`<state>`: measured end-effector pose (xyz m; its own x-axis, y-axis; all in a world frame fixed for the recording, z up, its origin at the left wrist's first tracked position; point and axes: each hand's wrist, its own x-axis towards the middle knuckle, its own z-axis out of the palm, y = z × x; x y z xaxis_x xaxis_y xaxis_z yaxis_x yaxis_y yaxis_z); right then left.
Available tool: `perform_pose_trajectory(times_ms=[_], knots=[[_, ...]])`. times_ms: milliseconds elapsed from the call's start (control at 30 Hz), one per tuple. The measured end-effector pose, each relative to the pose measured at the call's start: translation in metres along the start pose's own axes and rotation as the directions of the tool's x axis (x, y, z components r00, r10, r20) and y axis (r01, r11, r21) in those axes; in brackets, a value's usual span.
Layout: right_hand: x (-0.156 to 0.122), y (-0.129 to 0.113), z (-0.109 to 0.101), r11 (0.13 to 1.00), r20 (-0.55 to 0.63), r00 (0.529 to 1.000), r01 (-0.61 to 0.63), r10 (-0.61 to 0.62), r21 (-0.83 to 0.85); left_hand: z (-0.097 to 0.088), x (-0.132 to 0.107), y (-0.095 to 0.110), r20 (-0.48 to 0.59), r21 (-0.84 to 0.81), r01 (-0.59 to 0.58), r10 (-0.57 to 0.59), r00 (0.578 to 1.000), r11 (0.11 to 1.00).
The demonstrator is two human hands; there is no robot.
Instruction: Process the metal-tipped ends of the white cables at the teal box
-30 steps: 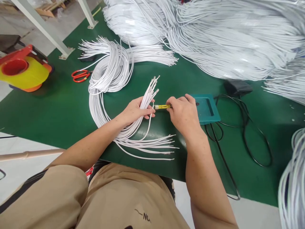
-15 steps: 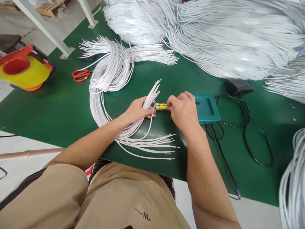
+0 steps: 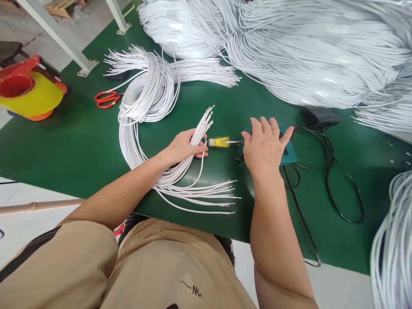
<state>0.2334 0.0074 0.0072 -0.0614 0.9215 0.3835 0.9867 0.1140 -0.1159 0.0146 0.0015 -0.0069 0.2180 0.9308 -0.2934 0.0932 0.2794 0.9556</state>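
My left hand (image 3: 184, 146) is closed around a bundle of white cables (image 3: 203, 125), whose cut ends stick up past the thumb. One cable bends apart from the bundle, its end by the fingertips. Just right of those fingertips is a yellow piece with a pale tip (image 3: 220, 142), slightly blurred, on a thin metal rod (image 3: 236, 142). The rod runs from a teal device (image 3: 291, 155). Over that device lies my right hand (image 3: 266, 146), palm down with fingers spread, covering most of it. Several loose cable ends (image 3: 209, 197) rest on the table below.
Red-handled scissors (image 3: 107, 99) lie left of a coiled cable bundle (image 3: 149, 90). A large heap of white cables (image 3: 305, 56) fills the back. A black box (image 3: 320, 116) and black cord (image 3: 331, 184) are at right. A yellow and red holder (image 3: 35, 92) stands far left.
My right hand has let go of the yellow piece, moved right and spread over the teal device. The yellow piece now looks blurred. My left hand still holds the cables.
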Motion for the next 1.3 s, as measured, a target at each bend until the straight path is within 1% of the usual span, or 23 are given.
perform_pose_trajectory(times_ms=[100,167,200,233,300,333,367,400,467,533,567,600,633,667,700,733,767,800,867,967,1067,1200,1300], knots=[[-0.001,-0.004,-0.004,0.996,-0.061,0.997,0.05,-0.046,0.069,-0.005,-0.002,0.003,-0.01,0.001,0.007,-0.007,1.0,1.0],[-0.004,-0.014,-0.01,0.96,-0.082,0.984,0.171,-0.156,0.222,-0.008,-0.002,0.002,-0.012,0.001,-0.007,0.007,1.0,1.0],[-0.006,-0.022,-0.012,0.914,-0.079,0.967,0.256,-0.243,0.316,-0.009,-0.002,0.002,-0.02,0.009,-0.022,0.022,1.0,1.0],[-0.01,-0.032,-0.015,0.844,-0.057,0.932,0.35,-0.359,0.405,-0.01,-0.001,0.001,-0.028,0.024,-0.039,0.04,0.999,0.999],[-0.019,-0.054,-0.019,0.678,0.004,0.785,0.533,-0.62,0.506,-0.012,-0.001,0.0,-0.044,0.051,-0.068,0.07,0.997,0.996],[-0.024,-0.065,-0.019,0.629,0.053,0.707,0.59,-0.705,0.507,-0.013,-0.001,0.0,-0.048,0.051,-0.072,0.075,0.996,0.996],[-0.028,-0.074,-0.02,0.618,0.113,0.654,0.624,-0.748,0.478,-0.013,-0.001,0.0,-0.052,0.038,-0.068,0.07,0.996,0.997],[-0.033,-0.081,-0.019,0.63,0.186,0.626,0.625,-0.757,0.461,-0.014,0.0,0.0,-0.057,0.016,-0.058,0.059,0.997,0.998],[-0.038,-0.088,-0.019,0.716,0.37,0.62,0.521,-0.692,0.465,-0.016,0.0,0.001,-0.067,-0.034,-0.03,0.028,0.997,0.999],[-0.038,-0.084,-0.02,0.77,0.526,0.586,0.311,-0.617,0.557,-0.016,-0.001,0.0,-0.061,-0.065,-0.009,0.005,0.998,0.998],[-0.035,-0.079,-0.021,0.766,0.57,0.575,0.165,-0.587,0.621,-0.016,-0.001,0.0,-0.048,-0.072,-0.005,0.001,0.999,0.997],[-0.03,-0.073,-0.022,0.73,0.586,0.591,0.006,-0.554,0.683,-0.016,-0.001,0.0,-0.036,-0.075,-0.008,0.006,0.999,0.997],[-0.025,-0.066,-0.022,0.666,0.588,0.645,-0.161,-0.488,0.728,-0.015,-0.002,0.0,-0.025,-0.071,-0.019,0.017,1.0,0.997],[-0.019,-0.06,-0.022,0.585,0.575,0.733,-0.3,-0.365,0.754,-0.014,-0.003,0.0,-0.02,-0.059,-0.036,0.035,0.999,0.998],[-0.014,-0.055,-0.022,0.498,0.553,0.803,-0.394,-0.222,0.772,-0.012,-0.005,0.0,-0.016,-0.037,-0.054,0.054,0.998,0.998],[-0.009,-0.05,-0.021,0.412,0.528,0.843,-0.449,-0.098,0.793,-0.01,-0.007,0.001,-0.009,-0.01,-0.067,0.067,0.998,0.998],[-0.004,-0.048,-0.02,0.338,0.503,0.865,-0.471,-0.007,0.815,-0.008,-0.009,0.002,0.004,0.016,-0.07,0.07,0.998,0.997],[-0.002,-0.046,-0.018,0.274,0.485,0.874,-0.477,0.041,0.835,-0.006,-0.011,0.004,0.021,0.036,-0.066,0.066,0.998,0.997],[0.001,-0.046,-0.015,0.166,0.469,0.881,-0.473,0.064,0.865,-0.002,-0.014,0.007,0.043,0.038,-0.061,0.059,0.997,0.997],[-0.001,-0.051,-0.013,0.047,0.475,0.878,-0.478,0.063,0.877,0.002,-0.016,0.01,-0.014,0.005,-0.108,0.108,0.994,0.994],[-0.003,-0.055,-0.012,-0.024,0.503,0.864,-0.502,0.041,0.865,0.003,-0.015,0.01,-0.078,-0.014,-0.154,0.152,0.985,0.988],[-0.004,-0.058,-0.009,-0.096,0.513,0.858,-0.511,-0.005,0.854,0.005,-0.014,0.008,-0.098,-0.034,-0.183,0.179,0.979,0.982],[-0.004,-0.061,-0.008,-0.222,0.546,0.836,-0.542,-0.047,0.811,0.006,-0.014,0.008,-0.112,-0.03,-0.204,0.199,0.974,0.979]])
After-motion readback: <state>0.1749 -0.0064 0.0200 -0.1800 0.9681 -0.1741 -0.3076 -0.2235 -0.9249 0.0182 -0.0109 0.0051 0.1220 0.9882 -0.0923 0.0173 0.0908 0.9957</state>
